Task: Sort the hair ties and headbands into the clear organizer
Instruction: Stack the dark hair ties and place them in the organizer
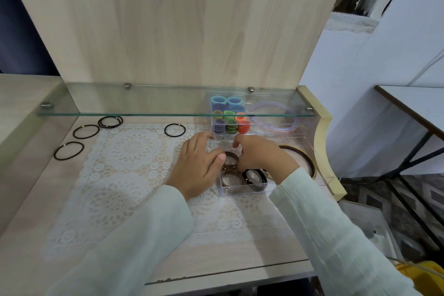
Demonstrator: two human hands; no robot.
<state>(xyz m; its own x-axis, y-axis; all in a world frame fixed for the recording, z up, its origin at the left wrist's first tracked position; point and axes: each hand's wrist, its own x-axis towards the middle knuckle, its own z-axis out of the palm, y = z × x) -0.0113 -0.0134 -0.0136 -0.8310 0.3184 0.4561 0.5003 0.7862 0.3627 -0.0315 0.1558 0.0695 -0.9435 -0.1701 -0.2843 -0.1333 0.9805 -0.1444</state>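
The clear organizer (242, 190) stands on the right of the table. Its back compartments hold colourful hair ties (229, 118) and clear and pink headbands (274, 118). The front compartments hold brown hair ties (228, 176), black hair ties (255, 179) and a brown headband (304, 157). My left hand (199, 166) rests on the organizer's left edge, its thumb touching a brown hair tie (231, 158). My right hand (262, 156) curls down over that same tie; its fingertips are hidden. Several black hair ties lie loose on the table (175, 130) (111, 122) (85, 131) (68, 150).
A glass shelf (144, 113) overhangs the back of the table and the organizer's rear half. A white lace mat (129, 166) covers the wooden tabletop. A second table (413, 103) stands to the right, and a yellow object (425, 269) sits at the lower right.
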